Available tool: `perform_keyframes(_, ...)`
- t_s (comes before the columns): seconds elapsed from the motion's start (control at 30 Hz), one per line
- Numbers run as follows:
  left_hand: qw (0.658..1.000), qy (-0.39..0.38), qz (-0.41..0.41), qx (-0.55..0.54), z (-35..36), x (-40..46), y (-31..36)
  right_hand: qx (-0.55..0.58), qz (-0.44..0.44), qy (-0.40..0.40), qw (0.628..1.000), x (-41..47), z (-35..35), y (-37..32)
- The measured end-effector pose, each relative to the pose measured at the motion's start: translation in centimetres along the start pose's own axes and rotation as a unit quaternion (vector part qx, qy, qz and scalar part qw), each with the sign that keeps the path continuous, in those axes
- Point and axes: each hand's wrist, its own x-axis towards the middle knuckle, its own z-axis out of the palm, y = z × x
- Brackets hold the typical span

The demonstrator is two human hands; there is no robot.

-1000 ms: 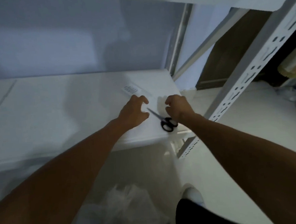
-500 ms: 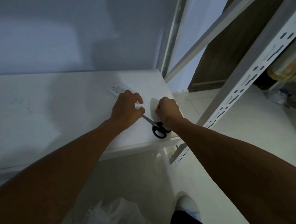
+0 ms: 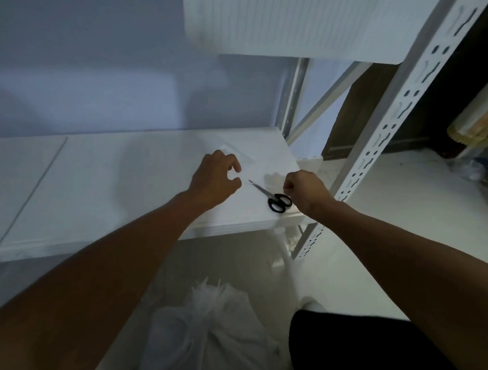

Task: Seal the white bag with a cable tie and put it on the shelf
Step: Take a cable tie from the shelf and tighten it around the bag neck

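Observation:
The white bag (image 3: pixel 209 332) lies on the floor below the shelf, its gathered top pointing up, and neither hand touches it. My left hand (image 3: pixel 216 178) hovers over the white shelf board (image 3: pixel 94 179) with its fingers curled and a gap between thumb and forefinger. A faint clear packet (image 3: pixel 248 156) lies just beyond its fingertips. My right hand (image 3: pixel 306 191) is closed in a fist near the shelf's right front corner, beside the handles of black scissors (image 3: pixel 273 198). A small whitish clump (image 3: pixel 273 178) lies in front of its knuckles. No cable tie can be made out.
A perforated white upright (image 3: pixel 399 124) rises just right of my right hand. A lined white board with red marks (image 3: pixel 298 18) hangs overhead. My dark trouser leg (image 3: pixel 361 346) and white shoe (image 3: pixel 311 305) stand beside the bag. Clutter (image 3: pixel 480 141) sits at the far right.
My two hands have drawn apart across the scissors. The left hand's fingers have loosened from the shelf. The camera tilted, so more of the bag on the floor shows.

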Motion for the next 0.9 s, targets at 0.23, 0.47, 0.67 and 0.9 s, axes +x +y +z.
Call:
perform_keyframes(0.23, 0.983, -0.130, 0.074, 0.104, -3.4, -7.1, 1.5, 0.021, -0.123, -0.079, 0.989, -6.5, -1.5, -3.6)
perform_keyframes(0.47, 0.986, -0.141, 0.082, 0.037, -5.7, -12.1, 1.0, 0.151, -0.157, -0.092, 0.972, -10.6, -0.1, -7.9)
perform_keyframes(0.67, 0.993, -0.103, 0.019, -0.062, -4.3, -16.9, -0.5, 0.190, -0.145, -0.146, 0.960, -13.0, 1.8, -8.8)
perform_keyframes(0.9, 0.989, -0.108, -0.017, -0.104, -0.6, -20.3, -4.0, 0.185, -0.174, -0.176, 0.951, -14.4, 6.6, -9.6)
